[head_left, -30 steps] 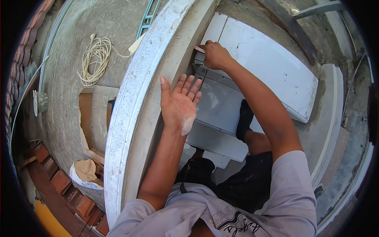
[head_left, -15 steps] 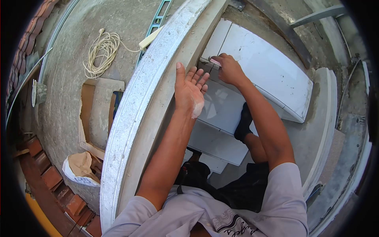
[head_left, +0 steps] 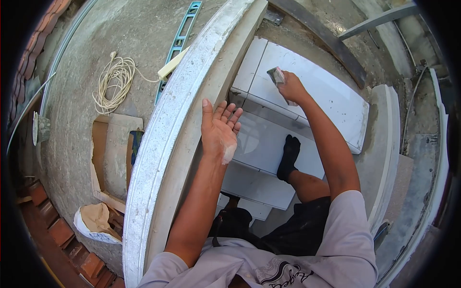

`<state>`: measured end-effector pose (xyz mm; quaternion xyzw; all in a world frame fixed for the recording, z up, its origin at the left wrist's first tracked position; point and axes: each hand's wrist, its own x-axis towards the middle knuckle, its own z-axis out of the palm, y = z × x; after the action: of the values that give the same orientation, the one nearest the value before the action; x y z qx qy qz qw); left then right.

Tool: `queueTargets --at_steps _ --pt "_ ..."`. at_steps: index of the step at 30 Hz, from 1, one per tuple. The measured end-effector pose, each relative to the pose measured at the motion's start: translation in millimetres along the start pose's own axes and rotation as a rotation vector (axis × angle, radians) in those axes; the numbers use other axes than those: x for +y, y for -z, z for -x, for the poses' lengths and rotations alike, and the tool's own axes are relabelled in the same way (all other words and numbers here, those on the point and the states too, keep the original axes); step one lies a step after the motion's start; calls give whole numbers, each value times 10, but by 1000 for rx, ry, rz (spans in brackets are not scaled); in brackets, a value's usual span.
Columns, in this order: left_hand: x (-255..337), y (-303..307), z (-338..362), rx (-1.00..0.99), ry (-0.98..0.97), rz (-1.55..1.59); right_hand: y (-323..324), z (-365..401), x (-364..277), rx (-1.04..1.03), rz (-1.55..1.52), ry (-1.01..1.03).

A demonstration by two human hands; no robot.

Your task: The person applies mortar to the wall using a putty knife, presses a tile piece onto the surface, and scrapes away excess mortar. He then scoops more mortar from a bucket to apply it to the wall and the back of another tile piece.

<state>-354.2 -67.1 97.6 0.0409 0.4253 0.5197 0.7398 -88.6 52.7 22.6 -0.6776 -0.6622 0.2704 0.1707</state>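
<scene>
My left hand [head_left: 220, 128] is held palm up with its fingers apart, above the edge of the white tiled stairs. A patch of pale powder or paste [head_left: 229, 152] lies on the heel of its palm. My right hand [head_left: 291, 88] grips a small flat scraper [head_left: 276, 76] with a greyish face, over the top tiled step [head_left: 307, 72]. Below that step are lower white tiled steps [head_left: 259, 139], and my foot in a dark sock stands on one of them.
A curved, white-speckled parapet [head_left: 165, 129] runs along the left of the stairs. Beyond it lie a coiled cable [head_left: 115, 84], a teal level [head_left: 178, 43], a cardboard box [head_left: 100, 158] and an open paper bag [head_left: 95, 220]. A dark beam [head_left: 331, 43] is at the upper right.
My right hand has moved from the step's left corner to over the top tile, and the scraper shows more fully. The view has shifted; my left hand stays palm up.
</scene>
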Motion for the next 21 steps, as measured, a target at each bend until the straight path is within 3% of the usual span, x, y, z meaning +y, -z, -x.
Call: queueTargets --at_steps 2,4,7,11,13,14,16,17,21 --pt "10 -20 6 0 -1 6 371 -431 393 21 -149 -161" --pt "0 -17 11 6 -4 12 613 -697 519 107 262 -162" --pt "3 -24 -20 -6 -15 22 312 -962 732 207 398 -152" --pt "-14 -5 -58 -15 -13 45 -315 -466 -446 -81 286 81" --pt "-12 26 -54 -17 5 52 -616 -66 -714 -98 348 274" --pt "-5 47 -73 -25 11 57 -703 127 -765 -112 328 304" --pt "1 52 -93 -42 28 69 -762 435 -725 -396 568 358" --pt "8 54 -107 -44 41 77 -826 569 -581 -448 411 315" --pt "45 71 -67 -82 84 99 -298 1448 -828 -52 66 179"
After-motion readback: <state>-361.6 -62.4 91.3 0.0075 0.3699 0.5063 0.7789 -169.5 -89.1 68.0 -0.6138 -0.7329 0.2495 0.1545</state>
